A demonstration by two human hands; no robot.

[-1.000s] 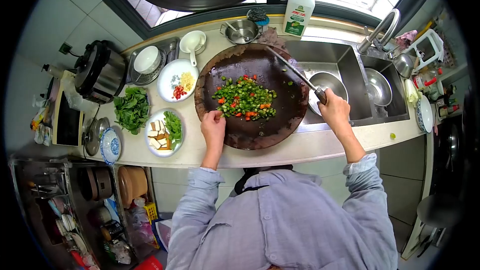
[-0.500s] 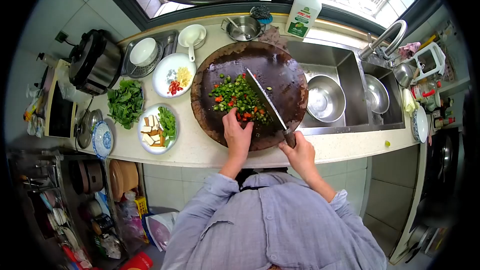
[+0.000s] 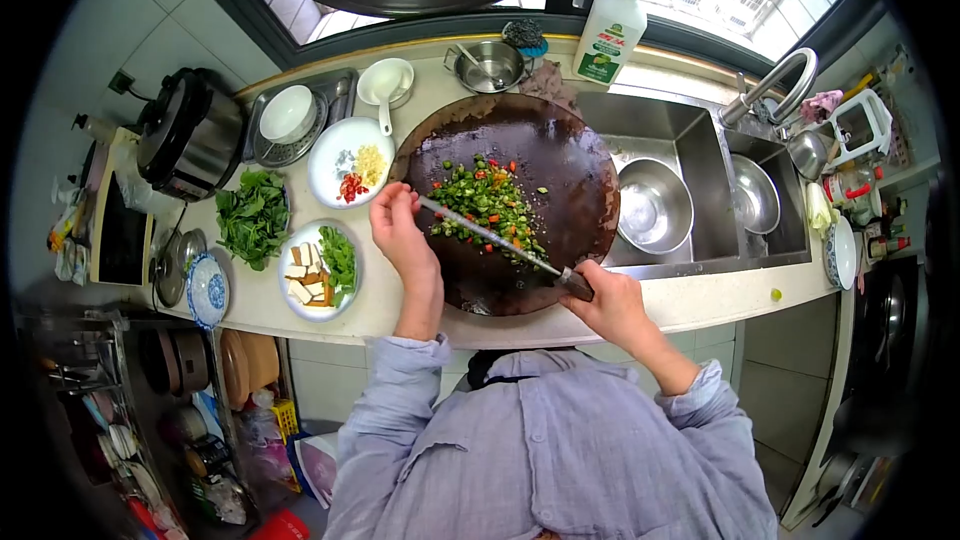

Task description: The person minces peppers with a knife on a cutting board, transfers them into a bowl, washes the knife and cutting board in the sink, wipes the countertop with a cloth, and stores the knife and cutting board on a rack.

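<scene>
My right hand [image 3: 612, 306] is wrapped round the dark handle of a cleaver [image 3: 490, 234], seen nearly edge-on, its blade slanting up to the left. My left hand [image 3: 404, 232] is closed at the blade's far tip, fingers bent and seemingly pinching it. Beneath and beyond the blade lies a heap of chopped green and red chili peppers [image 3: 487, 198]. They rest on a large round dark wooden chopping board [image 3: 570, 165]. Small bits of pepper are scattered right of the heap.
Left of the board are a plate of garlic and red chili [image 3: 335, 195], a plate of tofu and greens [image 3: 318, 312], leafy greens [image 3: 252, 220] and a rice cooker [image 3: 195, 130]. A sink [image 3: 700, 130] with a metal bowl [image 3: 655, 205] lies right. A white bottle [image 3: 610, 35] stands behind.
My left hand has moved left and up from the near side of the peppers to the blade's tip. The cleaver has swung left over the heap, its handle still in my right hand.
</scene>
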